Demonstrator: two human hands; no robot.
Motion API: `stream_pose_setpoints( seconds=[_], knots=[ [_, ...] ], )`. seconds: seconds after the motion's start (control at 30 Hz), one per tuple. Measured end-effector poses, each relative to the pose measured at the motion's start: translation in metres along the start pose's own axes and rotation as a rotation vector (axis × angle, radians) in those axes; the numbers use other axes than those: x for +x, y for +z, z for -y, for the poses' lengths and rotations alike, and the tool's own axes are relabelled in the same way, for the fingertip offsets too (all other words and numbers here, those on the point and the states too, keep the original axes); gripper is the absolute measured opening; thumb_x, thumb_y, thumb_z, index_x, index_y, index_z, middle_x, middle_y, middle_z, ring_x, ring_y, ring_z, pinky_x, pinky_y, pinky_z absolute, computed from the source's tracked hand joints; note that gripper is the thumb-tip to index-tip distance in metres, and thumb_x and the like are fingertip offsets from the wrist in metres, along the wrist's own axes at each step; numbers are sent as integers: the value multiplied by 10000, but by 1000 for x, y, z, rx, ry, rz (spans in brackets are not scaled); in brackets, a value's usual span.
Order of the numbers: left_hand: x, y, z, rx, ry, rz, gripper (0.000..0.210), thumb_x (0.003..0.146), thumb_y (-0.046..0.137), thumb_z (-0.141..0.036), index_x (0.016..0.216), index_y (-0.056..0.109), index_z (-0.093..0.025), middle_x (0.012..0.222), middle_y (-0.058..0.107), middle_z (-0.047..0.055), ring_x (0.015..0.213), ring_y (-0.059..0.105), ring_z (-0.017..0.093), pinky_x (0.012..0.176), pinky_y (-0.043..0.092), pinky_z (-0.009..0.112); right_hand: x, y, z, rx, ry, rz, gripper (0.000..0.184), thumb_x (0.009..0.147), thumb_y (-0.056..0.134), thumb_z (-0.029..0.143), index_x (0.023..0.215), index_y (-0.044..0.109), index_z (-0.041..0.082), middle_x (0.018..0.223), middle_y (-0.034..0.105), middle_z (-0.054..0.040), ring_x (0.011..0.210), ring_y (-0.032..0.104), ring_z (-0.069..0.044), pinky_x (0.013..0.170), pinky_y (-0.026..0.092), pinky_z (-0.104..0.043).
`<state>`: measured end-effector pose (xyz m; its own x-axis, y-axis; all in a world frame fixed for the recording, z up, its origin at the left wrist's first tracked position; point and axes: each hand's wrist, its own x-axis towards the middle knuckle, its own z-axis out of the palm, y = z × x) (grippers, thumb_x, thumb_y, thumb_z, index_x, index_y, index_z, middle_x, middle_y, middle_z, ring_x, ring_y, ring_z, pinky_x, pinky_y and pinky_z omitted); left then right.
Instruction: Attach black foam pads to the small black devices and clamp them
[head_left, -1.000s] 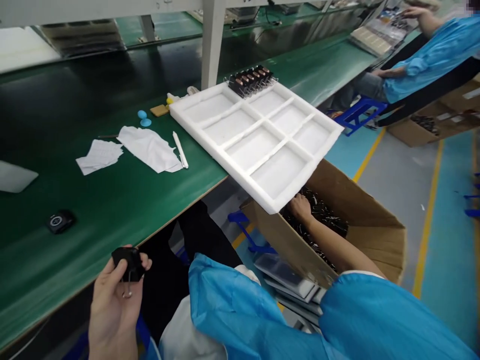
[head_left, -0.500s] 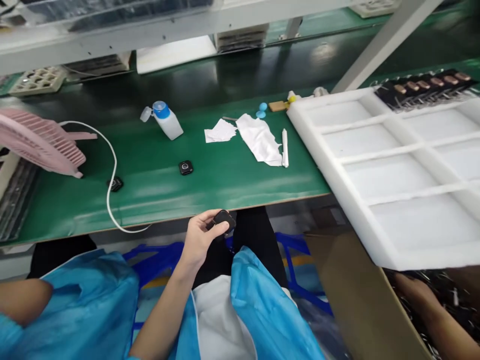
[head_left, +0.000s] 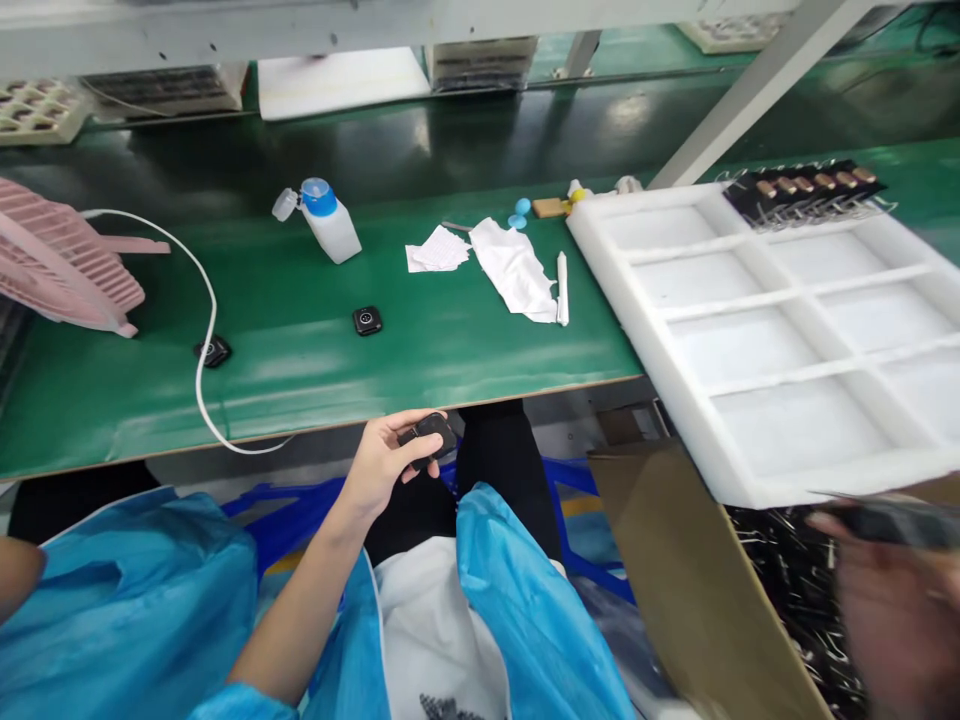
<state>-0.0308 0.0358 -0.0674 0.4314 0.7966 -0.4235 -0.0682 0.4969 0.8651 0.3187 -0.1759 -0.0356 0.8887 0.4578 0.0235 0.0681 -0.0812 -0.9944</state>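
Note:
Over my lap, just below the bench edge, my left hand (head_left: pixel 386 455) pinches a black square smartwatch case (head_left: pixel 435 440) between thumb and fingers. At the far right my right hand (head_left: pixel 892 590), smeared by motion, is raised above an open cardboard box (head_left: pixel 675 570). It grips a blurred black object with a thin metal wire, apparently a binder clip (head_left: pixel 892 522). Black binder clips (head_left: pixel 795 590) with silver wire handles fill the box. Two more smartwatch cases lie on the green bench: one case (head_left: pixel 367 320) in the middle, another case (head_left: pixel 216 351) partly under a white cable (head_left: pixel 201 375).
A white foam tray (head_left: pixel 720 440) with compartments overhangs the box, and a row of binder clips (head_left: pixel 806 195) lies on its far end. On the bench are a blue-capped bottle (head_left: pixel 334 235), white cloths (head_left: pixel 514 270) and a pink fan (head_left: pixel 60 260). Another person's blue sleeve (head_left: pixel 135 610) is at left.
My right hand has risen out of the box of binder clips with a black object in it. My left hand still holds the watch case. The view has shifted slightly.

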Motion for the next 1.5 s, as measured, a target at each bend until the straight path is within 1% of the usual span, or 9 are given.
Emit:
stream_pose_setpoints(
  seconds=[0.07, 0.2, 0.33, 0.57, 0.73, 0.97, 1.1, 1.3, 1.5],
  knots=[
    [-5, -2, -4, -19, -14, -5, 411, 698, 886, -344, 1045, 797, -141, 666, 673, 27, 500, 639, 135, 385, 271, 169, -23, 44, 8, 164, 57, 201, 198, 775, 840, 392, 716, 699, 267, 1217, 712, -102, 1180, 644, -349, 1170, 402, -653],
    [-17, -9, -12, -75, -21, -20, 424, 685, 877, -351, 1047, 797, -146, 692, 669, 28, 491, 624, 132, 400, 231, 176, -56, 142, 0, 403, 400, 969, 340, 897, 801, 427, 711, 631, 198, 1236, 738, -129, 1160, 698, -309, 1035, 561, -497],
    [-28, -18, -18, -83, -19, -51, 440, 708, 851, -368, 1077, 796, -134, 674, 669, 38, 486, 622, 142, 397, 206, 178, -73, 199, -28, 501, 635, 1295, 340, 895, 834, 461, 806, 663, 181, 753, 732, -45, 698, 733, -183, 660, 590, -267],
    [-39, -36, -20, 11, -49, -12, 426, 729, 858, -380, 1090, 788, -165, 737, 704, 41, 497, 645, 146, 414, 305, 187, -76, 209, -45, 503, 674, 1462, 381, 843, 886, 483, 919, 694, 163, 832, 743, -62, 768, 742, -195, 726, 595, -304],
    [-39, -42, -15, 61, -57, 71, 407, 763, 870, -379, 1101, 733, -198, 856, 739, 48, 531, 673, 155, 429, 382, 193, -80, 210, -57, 567, 720, 1320, 563, 693, 966, 554, 971, 704, 140, 769, 698, -49, 631, 660, -159, 585, 537, -264],
    [-36, -36, -15, 141, -73, 119, 403, 777, 875, -396, 1086, 737, -179, 816, 727, 54, 532, 691, 155, 378, 288, 148, -84, 205, -62, 492, 705, 1251, 481, 802, 834, 584, 914, 747, 124, 544, 526, 17, 408, 381, -91, 382, 259, -214],
    [-35, -35, -15, 153, -55, 114, 385, 774, 879, -370, 1086, 775, -170, 764, 725, 54, 522, 691, 162, 358, 276, 155, -83, 202, -58, 424, 575, 1238, 489, 829, 807, 598, 944, 781, 123, 582, 516, 3, 478, 361, -92, 458, 263, -237],
    [-35, -28, -15, 229, 6, 75, 352, 761, 874, -288, 1078, 805, -149, 777, 740, 55, 529, 671, 142, 544, 550, 242, -81, 197, -54, 261, 328, 1230, 489, 926, 731, 600, 1085, 803, 144, 660, 545, -8, 559, 408, -106, 541, 369, -255],
    [-37, -25, -12, 272, 24, 15, 351, 758, 865, -276, 1081, 811, -148, 865, 769, 79, 546, 667, 142, 563, 572, 259, -76, 197, -42, 118, 126, 1300, 516, 988, 650, 593, 1171, 789, 130, 719, 629, -36, 606, 511, -140, 589, 456, -285]
  ],
)
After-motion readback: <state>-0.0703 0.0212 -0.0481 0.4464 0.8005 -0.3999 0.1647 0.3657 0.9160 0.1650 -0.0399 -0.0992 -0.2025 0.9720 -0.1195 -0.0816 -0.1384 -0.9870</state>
